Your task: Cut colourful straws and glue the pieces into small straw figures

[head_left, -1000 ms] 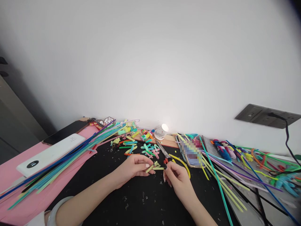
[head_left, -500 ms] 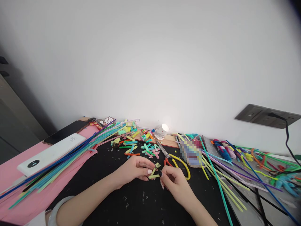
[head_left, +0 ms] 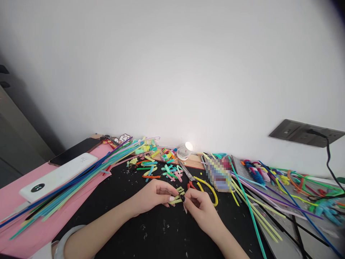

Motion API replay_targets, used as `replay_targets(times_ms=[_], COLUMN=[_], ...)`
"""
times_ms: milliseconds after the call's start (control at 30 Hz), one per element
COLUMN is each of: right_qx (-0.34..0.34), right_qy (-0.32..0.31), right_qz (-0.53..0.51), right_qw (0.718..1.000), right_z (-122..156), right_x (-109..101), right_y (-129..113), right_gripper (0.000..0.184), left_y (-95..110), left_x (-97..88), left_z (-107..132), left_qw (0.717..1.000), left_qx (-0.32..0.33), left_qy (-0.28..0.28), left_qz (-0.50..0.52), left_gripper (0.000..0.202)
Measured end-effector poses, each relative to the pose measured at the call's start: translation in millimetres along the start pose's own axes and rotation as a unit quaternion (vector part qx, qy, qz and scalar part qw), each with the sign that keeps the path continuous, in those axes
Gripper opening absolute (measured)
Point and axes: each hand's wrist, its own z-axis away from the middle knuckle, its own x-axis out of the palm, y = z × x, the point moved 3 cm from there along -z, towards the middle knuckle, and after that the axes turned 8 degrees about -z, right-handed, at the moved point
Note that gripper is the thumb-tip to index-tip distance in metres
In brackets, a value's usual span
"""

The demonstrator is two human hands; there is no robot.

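Several short pale yellow-green pipe cleaner pieces [head_left: 177, 200] lie side by side between my hands, over the black work surface. The fingers of my left hand [head_left: 157, 194] pinch them from the left. My right hand [head_left: 198, 205] is closed at their right end, where thumb and forefinger meet; a small dark spot shows there, and I cannot tell whether it is a nail or a thing held. Just beyond my right hand lie scissors [head_left: 207, 183] with yellow and orange handles, blades pointing to the wall. Cut pipe cleaner pieces [head_left: 169, 172] in green, pink and blue are scattered past my left hand.
Long pipe cleaners [head_left: 81, 176] and a white power bank [head_left: 58, 176] rest on pink sheeting at left. A lit white cup [head_left: 185, 151] stands by the wall. At right are a pixelated phone-like object [head_left: 219, 175], more long pipe cleaners [head_left: 249, 205] and a wall socket [head_left: 304, 133] with a black cable.
The pale yellow-green pieces, angled apart before, now lie closer to parallel between my fingers. My right fingertips have shifted slightly up and left. Other things look unchanged.
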Motion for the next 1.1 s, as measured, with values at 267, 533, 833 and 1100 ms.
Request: replay_targets(times_ms=[267, 533, 833, 1100], right_qx=[-0.025, -0.049, -0.048, -0.013], right_qy=[0.001, 0.021, 0.046, 0.073], right_qz=[0.049, 0.108, 0.145, 0.102], right_qw=[0.998, 0.993, 0.987, 0.992], right_z=[0.4, 1.0, -2.0, -3.0], right_x=[-1.1, -2.4, -3.7, -6.1], right_y=[0.2, -1.8, -3.0, 6.7], right_gripper=[0.025, 0.026, 0.025, 0.02], left_y=[0.3, -4.8, -1.6, -2.5], left_x=[0.8, 0.5, 0.8, -1.5], left_z=[-1.4, -1.4, -0.3, -1.0], left_qw=[0.999, 0.999, 1.0, 0.998], left_qx=[0.009, 0.002, -0.002, 0.03], left_qy=[0.0, -0.012, -0.018, 0.02], left_qz=[0.035, 0.044, 0.024, -0.045], left_gripper=[0.017, 0.015, 0.024, 0.022])
